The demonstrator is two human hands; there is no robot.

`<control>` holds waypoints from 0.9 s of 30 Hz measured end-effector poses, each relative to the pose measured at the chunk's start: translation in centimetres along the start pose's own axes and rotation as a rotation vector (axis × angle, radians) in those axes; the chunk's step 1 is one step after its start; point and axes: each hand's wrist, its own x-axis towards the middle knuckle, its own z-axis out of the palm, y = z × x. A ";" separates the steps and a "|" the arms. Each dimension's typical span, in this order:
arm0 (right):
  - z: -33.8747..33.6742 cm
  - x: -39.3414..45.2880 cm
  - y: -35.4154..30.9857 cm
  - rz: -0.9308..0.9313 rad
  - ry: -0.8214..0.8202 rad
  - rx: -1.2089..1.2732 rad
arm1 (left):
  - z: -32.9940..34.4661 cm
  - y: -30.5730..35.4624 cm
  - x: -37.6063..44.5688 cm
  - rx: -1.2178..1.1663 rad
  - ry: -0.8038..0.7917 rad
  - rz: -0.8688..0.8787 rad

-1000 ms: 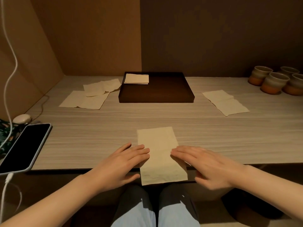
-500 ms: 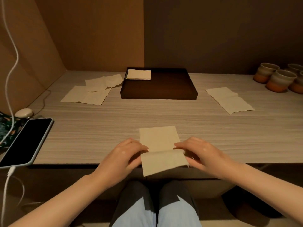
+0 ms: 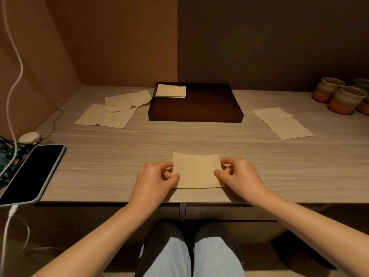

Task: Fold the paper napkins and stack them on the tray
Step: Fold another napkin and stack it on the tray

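Note:
A cream paper napkin (image 3: pixel 195 170), folded in half, lies on the table near its front edge. My left hand (image 3: pixel 154 179) pinches its left side and my right hand (image 3: pixel 238 176) pinches its right side. A dark brown tray (image 3: pixel 209 108) sits at the back centre, with a small stack of folded napkins (image 3: pixel 171 91) in its far left corner. Two unfolded napkins (image 3: pixel 117 109) lie overlapping left of the tray. Another unfolded napkin (image 3: pixel 282 123) lies to the tray's right.
A black phone (image 3: pixel 30 174) with a white cable lies at the left edge, beside a small white case (image 3: pixel 29 137). Three ceramic cups (image 3: pixel 339 95) stand at the back right. Walls close in the table at the back and left.
The napkin's near half, which hung over the table edge, has been folded up over the far half. Both hands went from lying flat on it to pinching its sides.

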 end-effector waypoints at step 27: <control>0.8 1.1 -1.0 0.037 0.029 -0.099 | 2.2 0.8 -4.3 0.529 -0.290 0.383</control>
